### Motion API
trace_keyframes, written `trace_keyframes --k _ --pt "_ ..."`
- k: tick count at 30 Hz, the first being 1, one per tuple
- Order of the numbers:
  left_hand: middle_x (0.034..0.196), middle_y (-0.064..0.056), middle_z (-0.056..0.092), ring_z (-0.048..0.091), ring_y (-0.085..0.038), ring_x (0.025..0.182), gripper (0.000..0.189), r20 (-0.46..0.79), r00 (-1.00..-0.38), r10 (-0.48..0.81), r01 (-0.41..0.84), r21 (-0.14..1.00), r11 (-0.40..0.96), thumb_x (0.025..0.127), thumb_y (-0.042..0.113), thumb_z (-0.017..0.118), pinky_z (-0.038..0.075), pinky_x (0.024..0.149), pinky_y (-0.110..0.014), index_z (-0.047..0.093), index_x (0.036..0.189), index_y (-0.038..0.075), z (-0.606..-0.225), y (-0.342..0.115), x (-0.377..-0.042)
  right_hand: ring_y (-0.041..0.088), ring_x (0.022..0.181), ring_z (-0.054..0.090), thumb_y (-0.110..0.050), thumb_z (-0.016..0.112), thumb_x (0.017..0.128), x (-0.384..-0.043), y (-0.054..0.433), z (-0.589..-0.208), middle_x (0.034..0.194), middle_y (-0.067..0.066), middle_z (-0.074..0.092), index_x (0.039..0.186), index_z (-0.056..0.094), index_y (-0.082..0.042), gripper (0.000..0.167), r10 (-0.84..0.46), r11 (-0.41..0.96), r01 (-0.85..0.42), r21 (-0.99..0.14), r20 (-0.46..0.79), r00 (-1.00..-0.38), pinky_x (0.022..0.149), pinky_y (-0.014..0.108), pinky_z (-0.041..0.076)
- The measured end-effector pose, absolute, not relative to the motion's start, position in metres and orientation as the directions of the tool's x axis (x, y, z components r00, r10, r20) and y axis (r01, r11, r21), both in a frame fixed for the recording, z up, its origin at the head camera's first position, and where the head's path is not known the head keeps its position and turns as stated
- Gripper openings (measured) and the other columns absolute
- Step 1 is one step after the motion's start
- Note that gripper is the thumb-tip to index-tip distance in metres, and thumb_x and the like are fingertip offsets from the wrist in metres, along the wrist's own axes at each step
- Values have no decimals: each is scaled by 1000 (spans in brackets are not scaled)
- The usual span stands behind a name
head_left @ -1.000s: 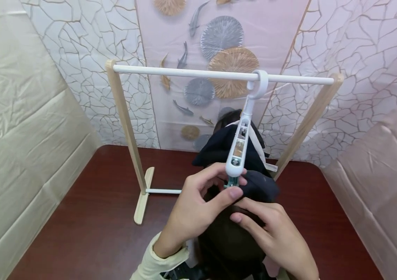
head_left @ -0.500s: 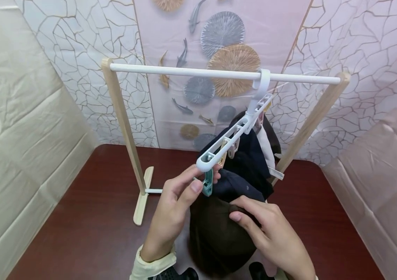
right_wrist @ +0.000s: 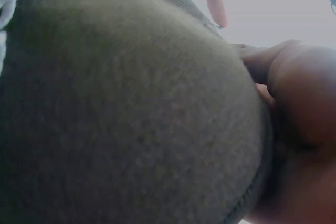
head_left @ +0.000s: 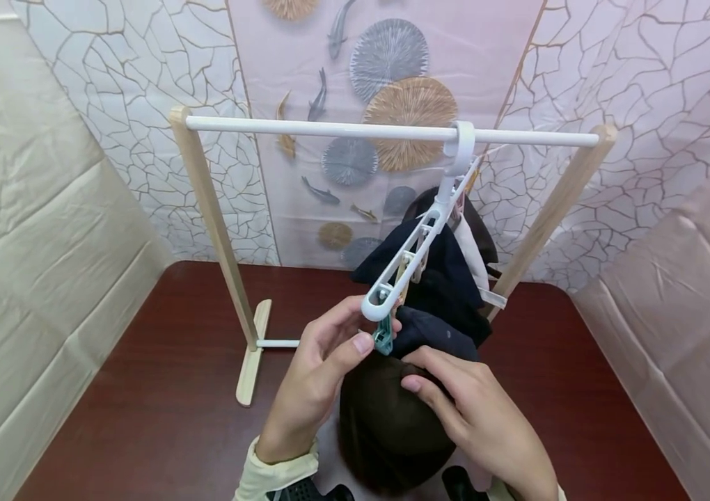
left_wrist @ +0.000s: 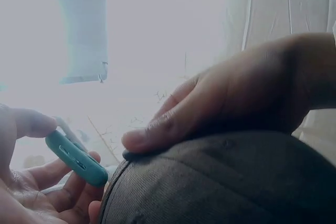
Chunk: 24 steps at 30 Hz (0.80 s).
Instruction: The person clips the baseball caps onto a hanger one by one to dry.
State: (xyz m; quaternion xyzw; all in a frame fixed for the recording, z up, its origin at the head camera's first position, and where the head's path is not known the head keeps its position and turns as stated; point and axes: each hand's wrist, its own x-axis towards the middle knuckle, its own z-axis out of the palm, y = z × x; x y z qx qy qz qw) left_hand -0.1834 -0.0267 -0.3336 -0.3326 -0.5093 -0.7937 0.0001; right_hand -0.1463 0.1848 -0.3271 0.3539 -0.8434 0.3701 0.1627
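Observation:
My left hand (head_left: 314, 372) pinches a teal clothespin (head_left: 383, 338) that hangs under the front end of a white clip hanger (head_left: 375, 313). In the left wrist view the clothespin (left_wrist: 76, 160) lies between thumb and fingers, close to the edge of a dark brown cap (left_wrist: 210, 187). My right hand (head_left: 480, 407) pinches that cap (head_left: 389, 417) near its upper edge, just below the clothespin. The cap fills most of the right wrist view, with white stitching (right_wrist: 7, 9) at its left. Behind it, a navy cap (head_left: 439, 332) and other dark headwear hang from the hanger.
The hanger hooks over the white rod (head_left: 317, 129) of a rack with wooden posts (head_left: 217, 223). A white strap (head_left: 469, 250) dangles among the hung items. The rack stands on a dark red table (head_left: 154, 390) between fabric-covered walls.
The hanger has turned, its front end swinging left. My left hand has gone left with the clothespin, then slightly back right. The right hand keeps its pinch on the brown cap.

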Motion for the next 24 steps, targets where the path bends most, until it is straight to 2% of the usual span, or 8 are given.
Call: trace_keyframes --k 6,10,14,17,21,24 --pt "125 -24 65 64 -23 116 37 520 -782 343 338 816 -468 106 13 60 50 103 -31 58 133 -12 -333 -24 -183 2 83 55 -4 76 95 -147 185 -328 98 -15 60 115 71 -23 29 -445 485 -725 -488 576 -686 73 16 46" --pt "118 -20 67 65 -25 113 31 492 -809 324 329 834 -443 106 14 62 52 99 -31 62 127 -8 -332 -21 -183 2 83 56 -3 80 91 -146 184 -327 100 -14 62 114 74 -23 31 -424 506 -707 -494 572 -703 74 15 46" --pt "113 -15 69 66 -24 111 28 457 -833 312 296 844 -447 105 14 65 53 96 -29 63 125 -5 -333 -19 -185 2 81 56 -6 81 90 -149 183 -327 98 -14 64 112 76 -21 26 -416 514 -723 -463 602 -681 73 14 46" --pt "112 -12 70 66 -21 109 29 447 -841 304 286 845 -452 105 16 66 52 97 -29 62 124 -6 -334 -19 -187 1 82 56 -20 76 98 -151 182 -327 97 -14 64 110 77 -20 13 -424 525 -740 -420 625 -656 73 14 46" --pt "109 -7 71 67 -18 107 33 448 -841 303 286 844 -454 106 17 66 52 99 -29 60 124 -10 -337 -18 -189 2 82 55 -36 62 105 -153 180 -329 98 -13 65 110 77 -20 23 -447 534 -765 -359 648 -616 71 13 46" --pt "110 -5 71 67 -18 107 34 440 -842 313 273 847 -456 106 16 65 52 100 -29 60 126 -11 -338 -17 -191 3 80 55 -34 65 103 -153 179 -330 97 -11 65 109 77 -20 19 -443 544 -770 -333 666 -601 68 12 45"
